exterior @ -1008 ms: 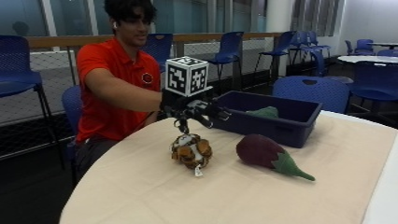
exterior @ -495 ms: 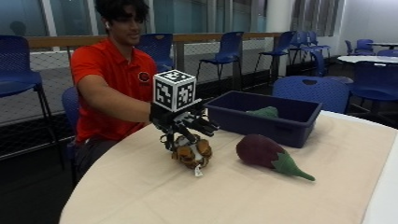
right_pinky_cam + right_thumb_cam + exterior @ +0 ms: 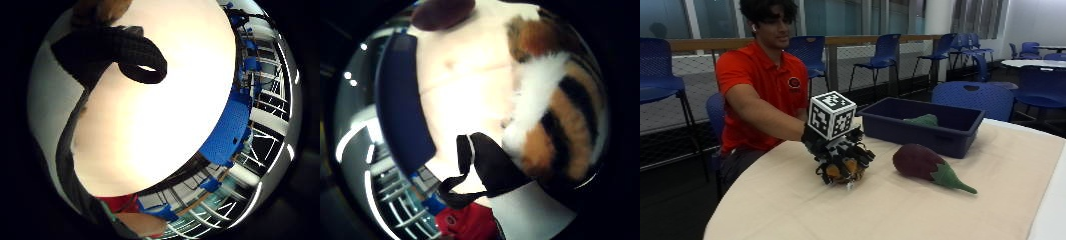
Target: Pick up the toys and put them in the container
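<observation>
Gripping the striped plush toy (image 3: 842, 171) near the centre of the outside view, the gloved right hand (image 3: 837, 154) sits on top of it, fingers curled down round its sides. We see the toy on the beige table (image 3: 840, 215), orange-brown fur showing under the glove. In the thumb side palm view the same plush toy (image 3: 555, 115) fills much of the picture, orange, black and white bands, right against the palm.

To the right of the hand in the outside view we see a plush eggplant (image 3: 925, 165), purple with a green stem end, lying on the table, near the toy but apart from it. Behind it, right of centre, stands the dark blue container (image 3: 923, 126), with a green toy (image 3: 922, 120) inside it. The thumb side view also catches the container's wall (image 3: 402, 100) and the eggplant (image 3: 442, 12) at the frame's upper edge.

The little finger side view shows mostly bare tabletop (image 3: 160, 100).

We see the person in a red shirt (image 3: 760, 90) seated at upper left, arm stretched out to the toy. Blue chairs (image 3: 883, 55) line the background.
</observation>
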`<state>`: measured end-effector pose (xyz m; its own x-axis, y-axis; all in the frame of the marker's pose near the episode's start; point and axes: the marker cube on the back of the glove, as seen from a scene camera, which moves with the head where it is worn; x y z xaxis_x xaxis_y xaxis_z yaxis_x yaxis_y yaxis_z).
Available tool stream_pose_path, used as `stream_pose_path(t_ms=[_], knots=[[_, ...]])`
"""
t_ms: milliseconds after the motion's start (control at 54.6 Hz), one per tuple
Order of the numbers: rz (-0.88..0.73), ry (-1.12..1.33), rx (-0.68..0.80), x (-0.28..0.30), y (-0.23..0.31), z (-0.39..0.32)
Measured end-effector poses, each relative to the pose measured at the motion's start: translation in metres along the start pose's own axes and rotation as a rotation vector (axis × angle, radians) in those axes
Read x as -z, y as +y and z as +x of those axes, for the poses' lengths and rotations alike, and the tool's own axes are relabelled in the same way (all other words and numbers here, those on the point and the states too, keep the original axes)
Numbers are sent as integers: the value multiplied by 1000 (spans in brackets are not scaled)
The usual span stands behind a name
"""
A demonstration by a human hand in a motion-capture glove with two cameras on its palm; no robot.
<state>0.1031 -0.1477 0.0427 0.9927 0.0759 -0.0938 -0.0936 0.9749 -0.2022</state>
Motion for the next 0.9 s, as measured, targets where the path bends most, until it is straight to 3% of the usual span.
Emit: stream_pose_path(t_ms=[348, 641, 898], knots=[[-19, 120, 27, -5, -5, -11], [114, 208, 15, 5, 0, -25], [236, 101, 82, 75, 25, -62]])
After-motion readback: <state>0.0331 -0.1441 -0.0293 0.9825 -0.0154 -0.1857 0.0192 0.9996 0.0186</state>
